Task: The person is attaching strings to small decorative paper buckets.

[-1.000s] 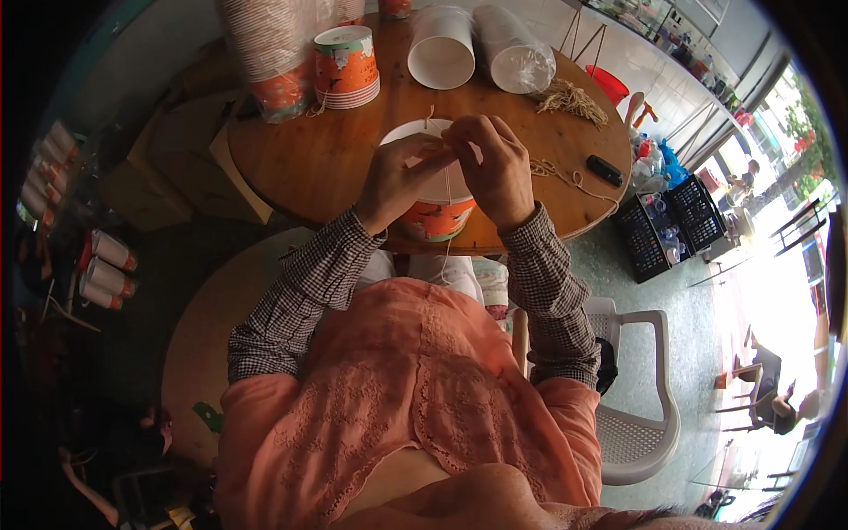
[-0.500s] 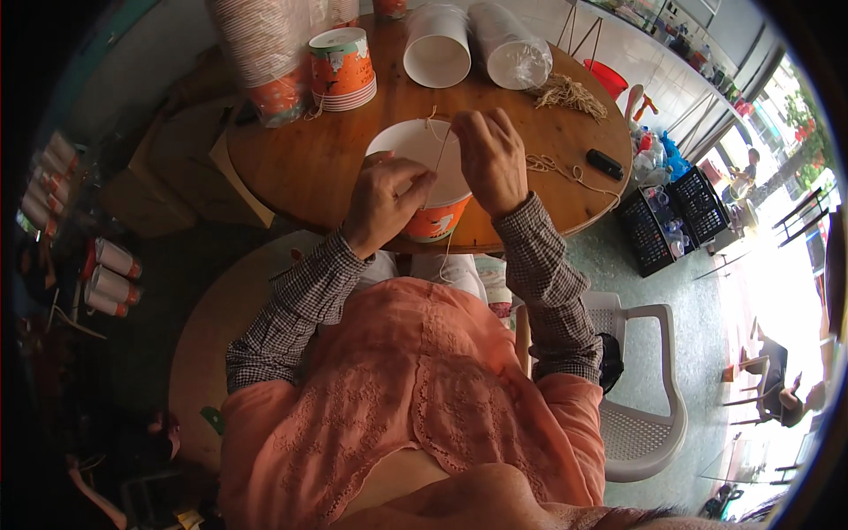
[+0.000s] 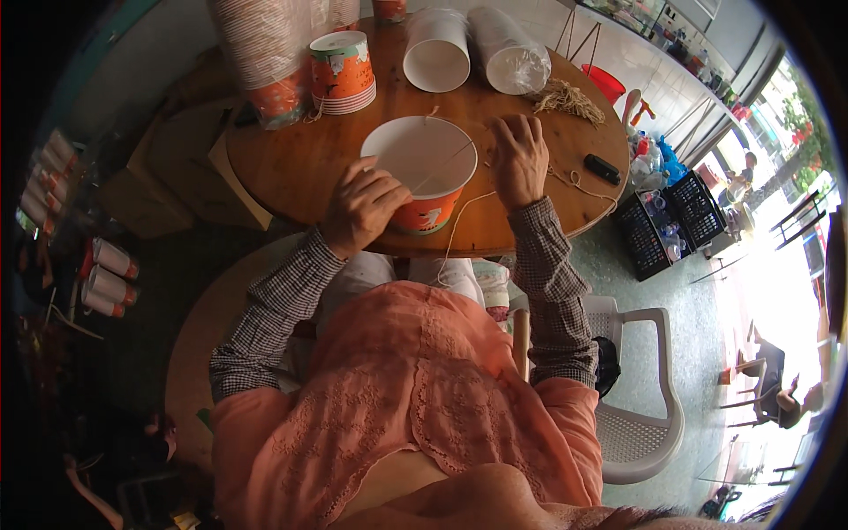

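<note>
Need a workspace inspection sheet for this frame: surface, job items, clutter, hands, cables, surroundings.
Surface: round wooden table, brown, partly bare.
Job's things: open white-lined paper bucket at the near edge; thin string across its rim, trailing off the table.
Clutter: stacked cups, white bucket on its side, bagged stack, fibre bundle, small black object.
Hands: left hand on the bucket rim; right hand pinching string, beside the bucket.
Cables: nothing seen.
Surroundings: white plastic chair, black crates, rolls on the floor.

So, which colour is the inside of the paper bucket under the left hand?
White inside; the paper bucket is orange outside, seen in the head view, with the left hand on its rim.
</note>
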Available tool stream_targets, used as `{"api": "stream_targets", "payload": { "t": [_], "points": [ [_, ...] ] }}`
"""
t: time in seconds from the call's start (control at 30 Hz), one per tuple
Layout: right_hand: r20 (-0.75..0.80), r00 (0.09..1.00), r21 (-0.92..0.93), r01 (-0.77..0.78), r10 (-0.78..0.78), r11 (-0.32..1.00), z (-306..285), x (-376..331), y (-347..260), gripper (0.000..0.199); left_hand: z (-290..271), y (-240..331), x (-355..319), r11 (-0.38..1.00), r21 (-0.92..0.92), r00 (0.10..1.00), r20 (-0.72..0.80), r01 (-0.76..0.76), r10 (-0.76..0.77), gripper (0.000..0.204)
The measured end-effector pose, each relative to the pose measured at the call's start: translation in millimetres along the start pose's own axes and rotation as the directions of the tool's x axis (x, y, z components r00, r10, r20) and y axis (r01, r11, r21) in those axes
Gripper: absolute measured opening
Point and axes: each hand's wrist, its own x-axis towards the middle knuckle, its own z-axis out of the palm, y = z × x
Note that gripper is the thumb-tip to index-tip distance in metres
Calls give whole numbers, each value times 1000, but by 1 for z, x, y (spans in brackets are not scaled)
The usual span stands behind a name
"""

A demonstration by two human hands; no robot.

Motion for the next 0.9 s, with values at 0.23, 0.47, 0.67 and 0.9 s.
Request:
{"api": "stream_targets", "payload": {
  "t": [0.23, 0.47, 0.67, 0.9],
  "points": [
    [122, 992, 160, 17, -37, 987, -2, -17, 14, 18, -7, -19, -10, 980, 182, 997, -5, -77, 79, 20],
    [217, 976, 127, -6, -22, 992, 32, -83, 3, 28, 1, -22, -17, 974, 225, 995, -89, -27, 49, 24],
    [315, 932, 275, -272, 181, 922, 52, -107, -24, 44, 16, -16, -31, 990, 123, 982, -182, 66, -43, 27],
    [358, 881, 448, -453, 310, 771, 61, -120, -27, 41, 23, -49, -55, 414, -633, 569, 52, 655, -821, 25]
  ]
}}
